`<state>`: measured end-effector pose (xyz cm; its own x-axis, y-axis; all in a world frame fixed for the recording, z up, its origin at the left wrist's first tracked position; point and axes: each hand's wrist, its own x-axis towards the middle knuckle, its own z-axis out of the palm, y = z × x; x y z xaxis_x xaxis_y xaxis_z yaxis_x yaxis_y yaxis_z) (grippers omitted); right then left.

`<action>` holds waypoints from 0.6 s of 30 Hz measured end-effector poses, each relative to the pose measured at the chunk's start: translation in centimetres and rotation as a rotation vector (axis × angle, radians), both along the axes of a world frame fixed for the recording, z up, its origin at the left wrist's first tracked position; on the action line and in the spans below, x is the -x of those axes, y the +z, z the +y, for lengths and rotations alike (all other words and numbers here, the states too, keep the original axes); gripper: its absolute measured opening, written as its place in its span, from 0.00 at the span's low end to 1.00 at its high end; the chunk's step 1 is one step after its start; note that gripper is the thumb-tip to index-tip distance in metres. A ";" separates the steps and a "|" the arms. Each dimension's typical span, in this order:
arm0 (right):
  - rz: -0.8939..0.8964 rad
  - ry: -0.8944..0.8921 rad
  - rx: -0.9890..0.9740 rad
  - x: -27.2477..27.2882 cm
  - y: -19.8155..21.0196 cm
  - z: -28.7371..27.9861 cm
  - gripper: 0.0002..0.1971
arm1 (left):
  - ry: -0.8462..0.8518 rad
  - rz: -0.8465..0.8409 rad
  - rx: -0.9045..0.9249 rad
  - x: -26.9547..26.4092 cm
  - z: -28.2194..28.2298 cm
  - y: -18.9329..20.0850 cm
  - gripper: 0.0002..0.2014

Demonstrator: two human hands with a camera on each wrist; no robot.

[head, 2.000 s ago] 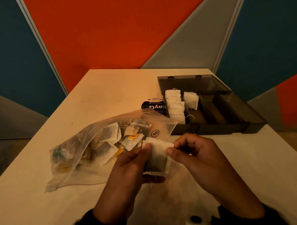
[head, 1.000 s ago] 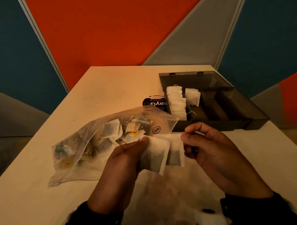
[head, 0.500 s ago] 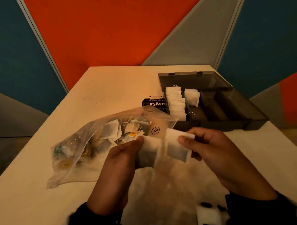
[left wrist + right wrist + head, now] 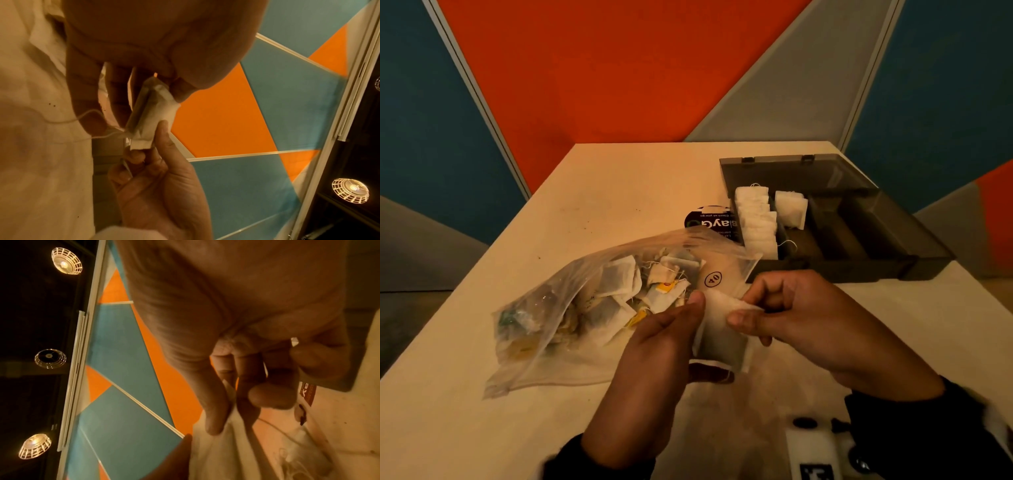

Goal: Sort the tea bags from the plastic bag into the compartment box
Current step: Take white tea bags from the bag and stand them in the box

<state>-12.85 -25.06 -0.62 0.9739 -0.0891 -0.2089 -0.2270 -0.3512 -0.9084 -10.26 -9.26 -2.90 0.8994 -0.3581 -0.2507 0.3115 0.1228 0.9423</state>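
Observation:
Two white tea bags [image 4: 722,329] lie stacked face to face above the table's front. My left hand [image 4: 688,318] pinches their left edge between thumb and fingers. My right hand [image 4: 763,305] pinches the top right corner. The left wrist view shows the tea bags [image 4: 152,113] edge-on, with my left hand [image 4: 144,78] above and my right hand [image 4: 160,178] below. The right wrist view has my right hand [image 4: 232,410] on white paper. The clear plastic bag [image 4: 602,301] with several tea bags lies to the left. The dark compartment box [image 4: 825,270] stands open at the back right, with tea bags [image 4: 755,219] in its two left compartments.
A black round label [image 4: 709,221] lies on the table [image 4: 619,192] just left of the box. The box's lid [image 4: 791,171] lies back flat. A white device with a printed marker [image 4: 818,455] sits at the near edge by my right sleeve.
A second ago my hands held the two tea bags apart, one in each. They have since come together and the bags now overlap in one stack.

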 end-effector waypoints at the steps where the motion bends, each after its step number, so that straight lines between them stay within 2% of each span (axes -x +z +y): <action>1: 0.000 -0.004 0.020 -0.1 -0.1 0.0 0.05 | -0.023 -0.011 0.002 0.1 0.0 0.0 0.19; 5: 0.008 -0.026 0.089 -0.1 -0.3 0.0 0.05 | -0.088 -0.112 -0.065 0.2 0.2 -0.7 0.13; 10: 0.001 -0.012 0.276 0.0 0.4 0.4 0.17 | -0.115 -0.176 -0.196 -0.1 0.4 -1.2 0.14; 13: -0.018 0.068 0.367 0.0 0.9 0.4 0.15 | -0.063 -0.210 -0.212 -0.3 0.1 -1.1 0.15; 18: -0.060 0.181 0.451 -0.6 1.6 0.3 0.05 | -0.007 -0.219 -0.225 -0.5 -0.4 -0.4 0.29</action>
